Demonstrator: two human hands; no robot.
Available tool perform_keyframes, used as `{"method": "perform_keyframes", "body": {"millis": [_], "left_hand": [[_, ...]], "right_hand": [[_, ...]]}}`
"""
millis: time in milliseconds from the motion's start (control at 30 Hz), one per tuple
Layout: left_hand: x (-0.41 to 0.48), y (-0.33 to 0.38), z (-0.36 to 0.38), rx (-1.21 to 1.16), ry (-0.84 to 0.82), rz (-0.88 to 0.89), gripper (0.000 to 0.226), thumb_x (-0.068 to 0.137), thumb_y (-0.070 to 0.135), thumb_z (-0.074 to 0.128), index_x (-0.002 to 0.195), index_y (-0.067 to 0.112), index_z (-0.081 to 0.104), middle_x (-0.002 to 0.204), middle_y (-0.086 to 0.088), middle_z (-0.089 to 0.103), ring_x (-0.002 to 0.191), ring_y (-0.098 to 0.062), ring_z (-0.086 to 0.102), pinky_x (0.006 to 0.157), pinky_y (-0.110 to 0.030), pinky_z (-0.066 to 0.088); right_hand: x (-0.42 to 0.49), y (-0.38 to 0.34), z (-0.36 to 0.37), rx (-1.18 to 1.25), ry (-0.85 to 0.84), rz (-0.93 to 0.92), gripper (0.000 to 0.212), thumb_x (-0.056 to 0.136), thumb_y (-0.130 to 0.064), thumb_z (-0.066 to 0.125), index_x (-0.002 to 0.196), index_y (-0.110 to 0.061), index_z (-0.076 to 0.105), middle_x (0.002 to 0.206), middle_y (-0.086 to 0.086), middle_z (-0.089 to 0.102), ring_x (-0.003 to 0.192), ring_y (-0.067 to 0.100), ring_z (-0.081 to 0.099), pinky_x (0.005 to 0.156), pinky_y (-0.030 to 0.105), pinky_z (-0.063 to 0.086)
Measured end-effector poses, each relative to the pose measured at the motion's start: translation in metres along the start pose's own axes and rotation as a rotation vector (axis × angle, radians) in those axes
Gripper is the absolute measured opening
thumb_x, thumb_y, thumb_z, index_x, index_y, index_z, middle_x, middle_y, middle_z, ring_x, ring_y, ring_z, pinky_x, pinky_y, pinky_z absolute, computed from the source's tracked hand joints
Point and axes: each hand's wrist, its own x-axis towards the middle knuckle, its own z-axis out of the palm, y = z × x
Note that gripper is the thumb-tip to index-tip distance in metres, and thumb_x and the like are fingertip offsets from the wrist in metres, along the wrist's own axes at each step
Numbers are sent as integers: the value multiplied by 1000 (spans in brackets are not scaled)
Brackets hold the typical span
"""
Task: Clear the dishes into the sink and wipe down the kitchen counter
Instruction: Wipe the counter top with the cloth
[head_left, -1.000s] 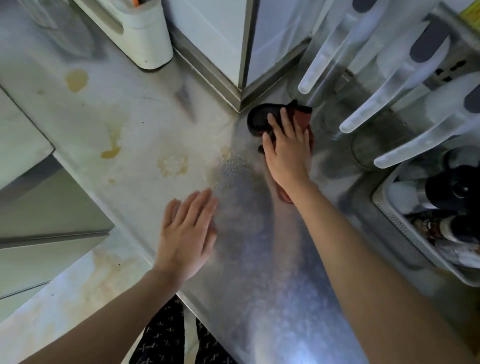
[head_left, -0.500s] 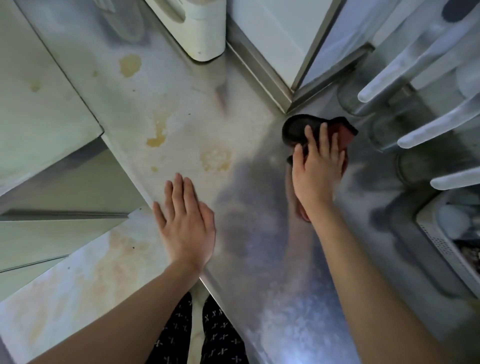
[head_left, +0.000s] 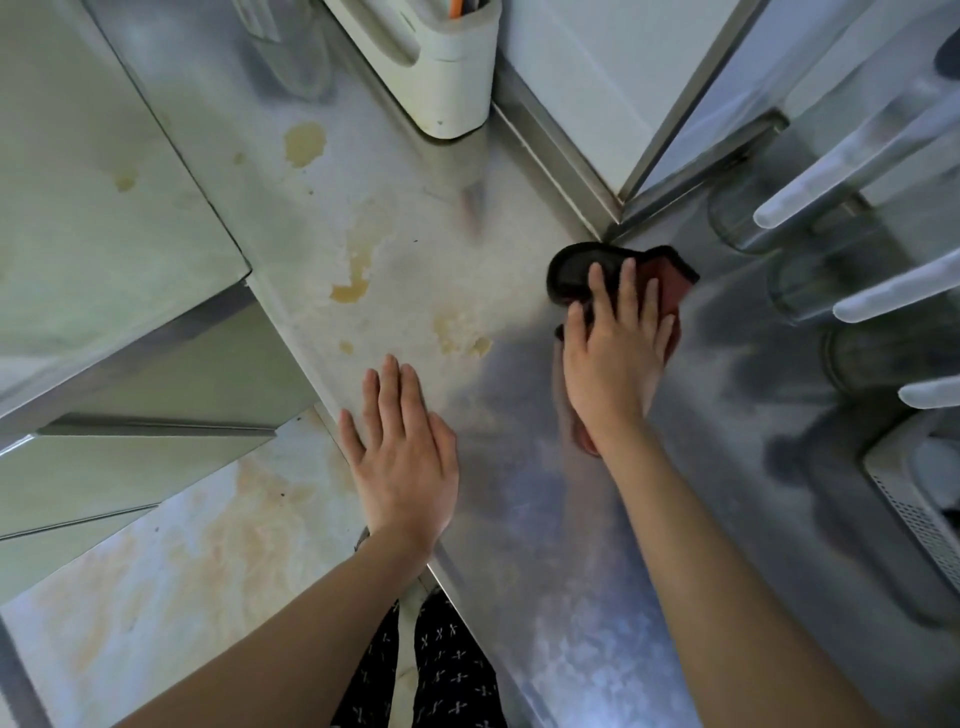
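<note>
Here the right hand (head_left: 615, 364) lay flat on a dark red and black cloth (head_left: 667, 273), its fingers straight and slightly spread, pressing the cloth down rather than curling round it. The cloth sat on the steel worktop (head_left: 519, 519), tucked close to the inner corner where two pale wall panels met. Its black part stuck out beyond the fingertips on the left and its red part on the right. A small bit of red showed below the wrist as well.

The left hand (head_left: 402, 457) rested palm down on the bare worktop just inside the front edge, fingers straight and close together, holding nothing. It was well apart from the cloth.

Yellowish stains (head_left: 353, 291) marked the worktop between the left hand and the back wall. One larger blot lay farther back, and a smeared patch sat just beyond the left fingertips. The metal around the right arm looked darker and shinier than the stained part.

A white plastic holder (head_left: 447, 78) stood at the back against the wall, with something orange poking out of its top. To the right, clear glass jars (head_left: 737, 218) stood in a row beneath several white handles (head_left: 831, 171) that reached in from the edge of the view. A white perforated basket (head_left: 914, 514) showed at the far right; its contents could not be made out.

Below the worktop edge were black patterned trousers (head_left: 447, 675) and a stained floor (head_left: 156, 571).
</note>
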Motion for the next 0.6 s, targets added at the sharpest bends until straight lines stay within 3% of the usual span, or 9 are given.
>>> {"method": "perform_keyframes", "body": {"millis": [167, 267, 333, 500, 600], "left_hand": [[1, 0, -1, 4, -8, 3, 51, 92, 27, 29, 139, 8, 35, 150, -7, 32, 139, -21, 22, 111, -44, 9], [1, 0, -2, 12, -17, 13, 52, 92, 28, 27, 139, 8, 35, 150, -7, 30, 140, -21, 22, 111, -44, 7], [1, 0, -4, -6, -41, 8, 54, 93, 30, 22, 141, 8, 32, 152, -6, 26, 141, -20, 17, 113, -44, 5], [0, 0, -10, -59, -120, 27, 58, 94, 35, 12, 145, 12, 21, 156, -1, 13, 143, -16, 4, 114, -41, -4], [2, -7, -18, -152, -160, 44, 52, 97, 30, 19, 146, 13, 19, 156, -1, 9, 144, -15, 2, 115, -37, -4]], "right_hand": [[-16, -43, 8, -11, -137, -357, 49, 97, -41, 32, 144, -28, 32, 156, 3, 21, 143, 31, 18, 113, 50, 12], [-8, -29, 2, -35, -231, -530, 51, 97, -46, 24, 146, -32, 26, 157, -2, 15, 144, 26, 14, 115, 46, 8], [-2, -12, -5, -43, -204, -507, 52, 96, -47, 19, 146, -33, 25, 157, -5, 15, 144, 22, 16, 115, 44, 8], [-15, -43, 7, -2, -55, -51, 49, 97, -40, 29, 145, -27, 31, 156, 2, 19, 143, 30, 16, 114, 48, 11], [-42, -85, 12, 17, -143, -256, 49, 97, -40, 32, 144, -27, 33, 156, 3, 21, 142, 30, 20, 113, 50, 14]]}}
